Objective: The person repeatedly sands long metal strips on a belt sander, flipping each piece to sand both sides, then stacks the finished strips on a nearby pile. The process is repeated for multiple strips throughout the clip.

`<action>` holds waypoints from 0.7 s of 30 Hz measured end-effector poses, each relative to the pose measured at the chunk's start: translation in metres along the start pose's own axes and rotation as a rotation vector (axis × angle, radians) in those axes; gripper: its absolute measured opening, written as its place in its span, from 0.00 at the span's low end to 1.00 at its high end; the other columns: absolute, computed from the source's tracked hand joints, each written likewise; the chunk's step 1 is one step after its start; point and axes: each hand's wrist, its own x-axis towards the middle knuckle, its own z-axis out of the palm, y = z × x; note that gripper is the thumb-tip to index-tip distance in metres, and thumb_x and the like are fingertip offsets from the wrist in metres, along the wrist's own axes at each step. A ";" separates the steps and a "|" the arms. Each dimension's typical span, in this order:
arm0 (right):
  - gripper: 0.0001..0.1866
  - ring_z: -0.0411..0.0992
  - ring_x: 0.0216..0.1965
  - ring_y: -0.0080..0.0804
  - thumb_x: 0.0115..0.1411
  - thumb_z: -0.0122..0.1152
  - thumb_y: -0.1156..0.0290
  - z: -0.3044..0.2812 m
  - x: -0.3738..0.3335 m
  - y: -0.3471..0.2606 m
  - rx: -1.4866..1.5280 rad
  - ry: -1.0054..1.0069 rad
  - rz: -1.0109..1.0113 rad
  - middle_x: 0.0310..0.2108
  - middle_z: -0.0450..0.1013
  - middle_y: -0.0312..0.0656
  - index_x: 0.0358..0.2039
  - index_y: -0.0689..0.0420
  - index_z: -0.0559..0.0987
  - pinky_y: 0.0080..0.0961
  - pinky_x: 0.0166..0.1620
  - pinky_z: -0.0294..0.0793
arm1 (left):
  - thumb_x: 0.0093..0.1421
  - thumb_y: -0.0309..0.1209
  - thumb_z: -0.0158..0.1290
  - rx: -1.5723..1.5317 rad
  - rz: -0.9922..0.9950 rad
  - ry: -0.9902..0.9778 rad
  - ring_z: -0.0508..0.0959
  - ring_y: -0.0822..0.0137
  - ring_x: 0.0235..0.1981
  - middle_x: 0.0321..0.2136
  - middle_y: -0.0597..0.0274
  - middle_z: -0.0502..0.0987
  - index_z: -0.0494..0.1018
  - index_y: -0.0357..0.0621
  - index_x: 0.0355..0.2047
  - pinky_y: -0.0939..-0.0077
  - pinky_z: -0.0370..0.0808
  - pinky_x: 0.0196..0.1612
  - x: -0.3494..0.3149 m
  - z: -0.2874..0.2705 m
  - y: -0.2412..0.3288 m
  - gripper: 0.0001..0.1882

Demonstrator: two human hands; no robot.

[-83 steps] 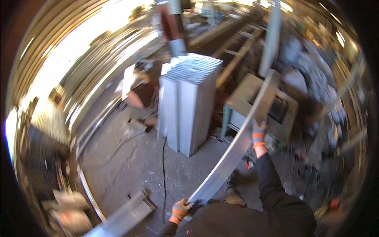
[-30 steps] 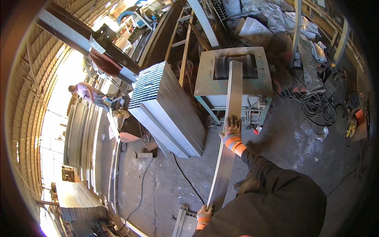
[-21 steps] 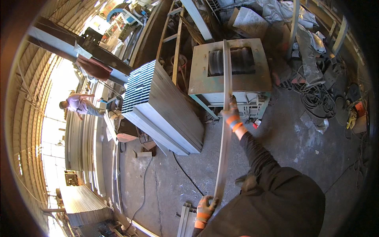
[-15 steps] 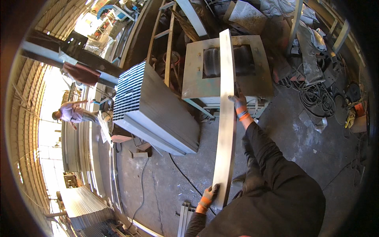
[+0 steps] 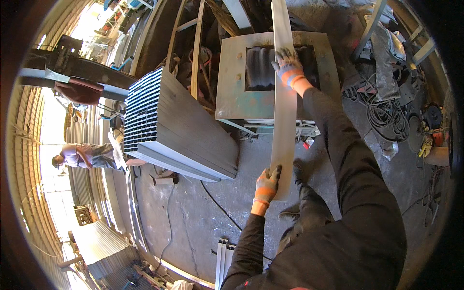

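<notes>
A long, flat-faced, pale metal bar (image 5: 283,116) runs away from me, over a worn box-like machine (image 5: 232,101) with a dark roller (image 5: 260,67) in its top window. My left hand (image 5: 267,186), in a grey and orange glove, is closed round the left edge of the bar close to its near end. Farther along, over the machine's window, my right hand (image 5: 289,67), in a matching glove, lies on the bar with its fingers stretched out. The bar's far end runs out of the picture at the top.
To the left stands a big stack of rectangular metal tubes (image 5: 188,125). A few profiles (image 5: 224,256) lie by my left forearm. Black cable (image 5: 220,205) crosses the floor; coiled hoses (image 5: 386,113) lie at right. Another person (image 5: 79,155) stands far left.
The bar has moved away from me, its far end now beyond the picture's top. My left hand moved forward with it. My right hand shifted forward from the bar's right edge onto its top.
</notes>
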 end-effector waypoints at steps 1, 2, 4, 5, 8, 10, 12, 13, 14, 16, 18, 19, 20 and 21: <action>0.34 0.61 0.80 0.50 0.79 0.50 0.48 -0.004 -0.013 -0.001 -0.019 -0.036 -0.006 0.79 0.66 0.49 0.77 0.53 0.73 0.56 0.83 0.50 | 0.76 0.33 0.57 0.103 0.091 0.017 0.86 0.38 0.46 0.50 0.45 0.86 0.82 0.42 0.56 0.51 0.85 0.51 -0.014 0.002 -0.009 0.14; 0.33 0.62 0.79 0.50 0.77 0.52 0.49 -0.009 -0.034 -0.010 0.032 0.022 0.012 0.78 0.68 0.49 0.75 0.53 0.75 0.58 0.83 0.49 | 0.77 0.36 0.58 0.262 0.154 -0.009 0.86 0.38 0.47 0.50 0.44 0.86 0.83 0.40 0.55 0.52 0.84 0.53 -0.031 0.004 -0.019 0.15; 0.33 0.59 0.81 0.52 0.77 0.53 0.48 -0.023 -0.079 -0.028 0.055 0.058 -0.003 0.79 0.66 0.49 0.74 0.54 0.77 0.64 0.82 0.47 | 0.77 0.36 0.57 -0.073 0.045 0.045 0.86 0.38 0.49 0.50 0.42 0.86 0.82 0.39 0.57 0.52 0.83 0.53 -0.074 0.015 -0.036 0.16; 0.33 0.57 0.82 0.53 0.78 0.52 0.47 -0.032 -0.105 -0.038 0.068 0.002 0.001 0.80 0.65 0.49 0.74 0.54 0.76 0.68 0.81 0.45 | 0.77 0.36 0.57 -0.216 -0.021 0.047 0.86 0.37 0.50 0.51 0.42 0.86 0.81 0.39 0.58 0.52 0.83 0.53 -0.100 0.023 -0.042 0.17; 0.34 0.55 0.83 0.51 0.76 0.53 0.49 -0.062 -0.186 -0.073 0.075 -0.017 0.015 0.80 0.65 0.49 0.75 0.55 0.75 0.68 0.80 0.47 | 0.81 0.34 0.51 -0.140 -0.074 -0.029 0.85 0.40 0.50 0.50 0.45 0.84 0.81 0.46 0.59 0.53 0.84 0.51 -0.192 0.026 -0.067 0.14; 0.35 0.56 0.82 0.50 0.77 0.53 0.49 -0.083 -0.239 -0.100 0.111 0.000 0.009 0.80 0.65 0.50 0.75 0.57 0.74 0.69 0.80 0.48 | 0.82 0.36 0.51 -0.212 -0.031 -0.001 0.86 0.40 0.49 0.49 0.45 0.85 0.82 0.46 0.57 0.53 0.83 0.52 -0.256 0.028 -0.084 0.14; 0.35 0.58 0.82 0.51 0.77 0.53 0.48 -0.104 -0.294 -0.124 0.129 0.009 0.004 0.80 0.65 0.51 0.75 0.58 0.74 0.71 0.80 0.48 | 0.81 0.35 0.52 -0.030 0.078 -0.012 0.86 0.41 0.48 0.49 0.45 0.85 0.82 0.46 0.57 0.54 0.84 0.51 -0.321 0.028 -0.105 0.13; 0.35 0.59 0.81 0.52 0.76 0.53 0.48 -0.114 -0.321 -0.136 0.117 -0.055 0.013 0.79 0.65 0.51 0.75 0.58 0.74 0.71 0.80 0.48 | 0.81 0.35 0.53 0.057 0.129 -0.012 0.86 0.41 0.47 0.50 0.45 0.84 0.82 0.46 0.57 0.55 0.84 0.51 -0.352 0.030 -0.114 0.13; 0.35 0.58 0.81 0.52 0.75 0.54 0.49 -0.123 -0.350 -0.148 0.164 -0.028 0.016 0.79 0.66 0.51 0.74 0.59 0.75 0.71 0.80 0.48 | 0.81 0.35 0.53 -0.074 -0.003 -0.023 0.86 0.41 0.47 0.49 0.45 0.84 0.82 0.47 0.58 0.55 0.84 0.51 -0.384 0.036 -0.121 0.13; 0.36 0.57 0.82 0.54 0.75 0.56 0.50 -0.137 -0.406 -0.171 0.180 -0.002 -0.021 0.80 0.64 0.53 0.76 0.58 0.73 0.72 0.80 0.47 | 0.80 0.34 0.53 -0.360 -0.339 -0.062 0.86 0.41 0.46 0.49 0.45 0.84 0.82 0.48 0.59 0.54 0.84 0.51 -0.443 0.044 -0.132 0.14; 0.36 0.56 0.82 0.55 0.75 0.56 0.50 -0.141 -0.457 -0.190 0.217 -0.032 -0.011 0.80 0.63 0.54 0.77 0.58 0.71 0.72 0.80 0.46 | 0.80 0.36 0.54 -0.186 -0.217 -0.099 0.86 0.41 0.47 0.49 0.44 0.85 0.82 0.47 0.60 0.54 0.84 0.51 -0.493 0.040 -0.140 0.15; 0.37 0.56 0.83 0.56 0.75 0.57 0.51 -0.140 -0.483 -0.199 0.252 -0.029 -0.002 0.80 0.63 0.55 0.77 0.58 0.71 0.72 0.81 0.47 | 0.80 0.38 0.54 -0.154 -0.270 -0.145 0.86 0.42 0.48 0.48 0.44 0.86 0.82 0.47 0.61 0.54 0.83 0.52 -0.523 0.035 -0.139 0.16; 0.37 0.55 0.83 0.56 0.75 0.57 0.51 -0.137 -0.505 -0.210 0.282 0.045 -0.023 0.81 0.62 0.55 0.78 0.58 0.70 0.72 0.81 0.47 | 0.79 0.46 0.57 -0.154 -0.203 -0.063 0.87 0.43 0.49 0.48 0.44 0.88 0.81 0.43 0.61 0.53 0.83 0.52 -0.546 0.031 -0.137 0.22; 0.37 0.55 0.83 0.58 0.74 0.60 0.52 -0.135 -0.530 -0.217 0.367 0.012 -0.019 0.81 0.61 0.57 0.78 0.58 0.70 0.70 0.81 0.47 | 0.73 0.54 0.63 -0.251 -0.536 -0.046 0.88 0.44 0.50 0.47 0.44 0.89 0.82 0.41 0.59 0.52 0.82 0.52 -0.565 0.027 -0.132 0.29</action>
